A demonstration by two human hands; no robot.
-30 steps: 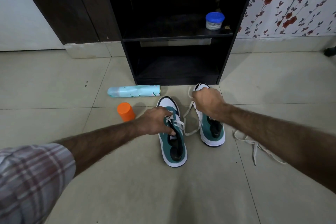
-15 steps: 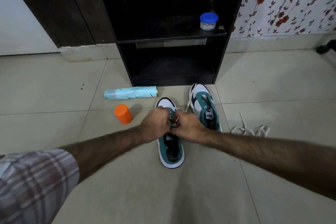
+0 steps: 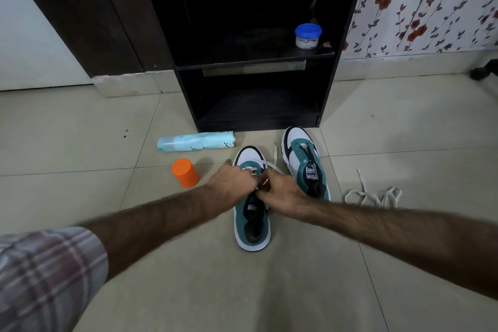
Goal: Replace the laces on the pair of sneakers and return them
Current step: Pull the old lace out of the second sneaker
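Observation:
Two white and teal sneakers stand on the tiled floor, toes toward the cabinet. The left sneaker [image 3: 252,226] is under both hands. My left hand [image 3: 232,180] and my right hand [image 3: 283,193] meet over its eyelets, fingers curled and pinching a white lace [image 3: 272,165] that runs across the toe end. The right sneaker [image 3: 304,162] stands just beyond, unlaced, with its tongue showing. A loose white lace [image 3: 373,194] lies bunched on the floor to the right.
A dark open cabinet [image 3: 258,62] stands ahead with a blue-lidded jar [image 3: 308,36] on its shelf. A light blue spray can [image 3: 195,141] lies on the floor at left, an orange cap [image 3: 185,172] beside it. A dark caster [image 3: 483,71] shows at far right.
My right hand came down from over the right sneaker to the left sneaker, beside my left hand. The lace end that hung between the shoes now lies across the left sneaker's toe.

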